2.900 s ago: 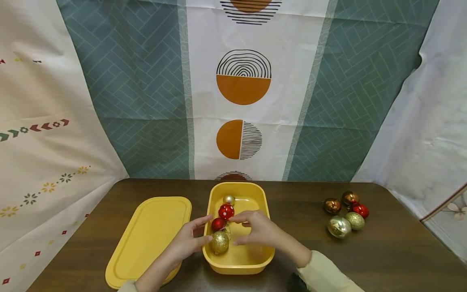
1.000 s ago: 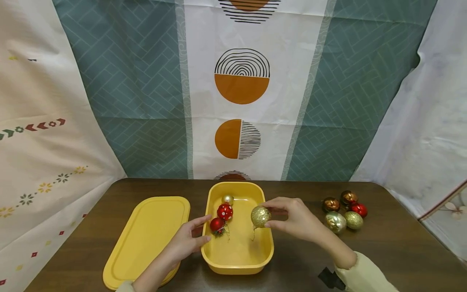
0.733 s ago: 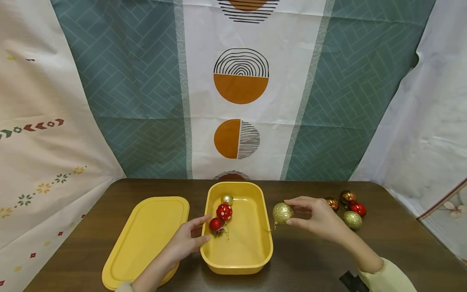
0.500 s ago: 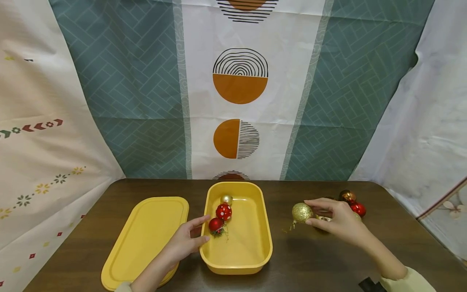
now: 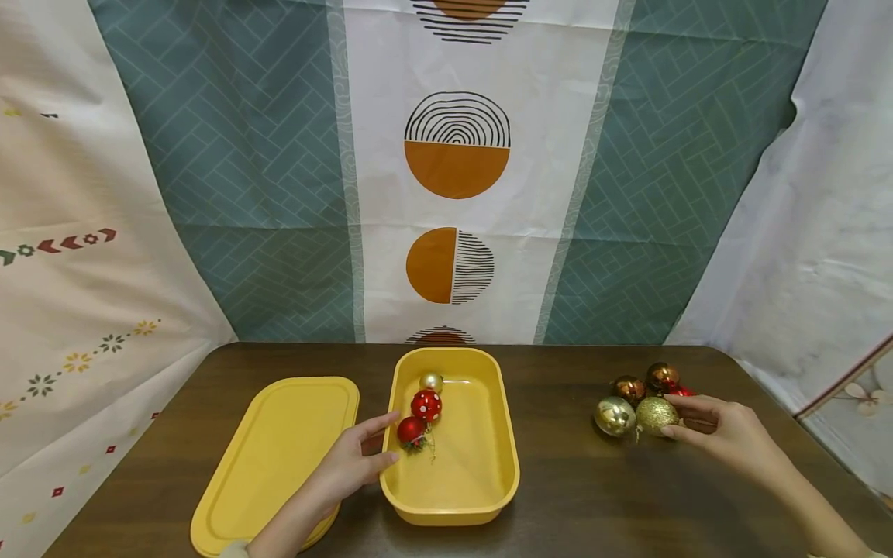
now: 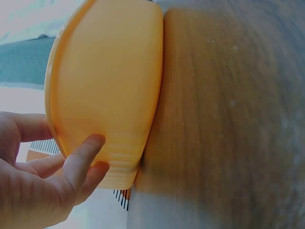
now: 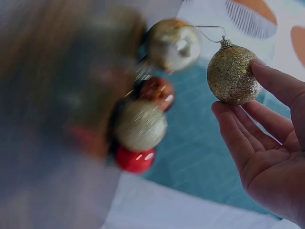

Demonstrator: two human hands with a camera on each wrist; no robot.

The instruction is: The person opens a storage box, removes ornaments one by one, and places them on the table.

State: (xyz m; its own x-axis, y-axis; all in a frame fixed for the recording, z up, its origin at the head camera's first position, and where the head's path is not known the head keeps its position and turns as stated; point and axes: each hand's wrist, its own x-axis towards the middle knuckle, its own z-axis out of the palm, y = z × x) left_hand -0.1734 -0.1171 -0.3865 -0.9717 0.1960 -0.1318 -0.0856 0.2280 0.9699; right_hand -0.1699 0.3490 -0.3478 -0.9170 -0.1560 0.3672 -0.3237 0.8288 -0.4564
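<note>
A printed cloth (image 5: 258, 155) hangs behind the dark table (image 5: 558, 488), its top cut off. The yellow box (image 5: 481, 449) and the yellow lid (image 5: 279, 449) beside it stay where they were half a second ago; the left forearm covers part of the lid. The left hand (image 5: 352, 461) has kept hold of the box's left rim, thumb and index tips over the edge, two fingers against the outer wall. The right hand (image 5: 732, 438) has carried the glittery gold ball (image 5: 654, 417) onward to the heap at far right; 2.9 s ago it lay in the box. Thumb and fingers pinch it. Whether its wire touches the heap cannot be told.

The shiny gold ball (image 5: 615, 417), mostly covered half a second ago, shows again near two copper balls (image 5: 629, 389). The pale glittery ball (image 7: 141, 126) shows only in the right wrist view, where the heap is blurred. The red ball (image 7: 136, 161) is mostly behind fingers in the head view. In the box, the plain red ball (image 5: 411, 429), spotted red ball (image 5: 426, 405) and small gold ball (image 5: 431, 381) have not moved.
</note>
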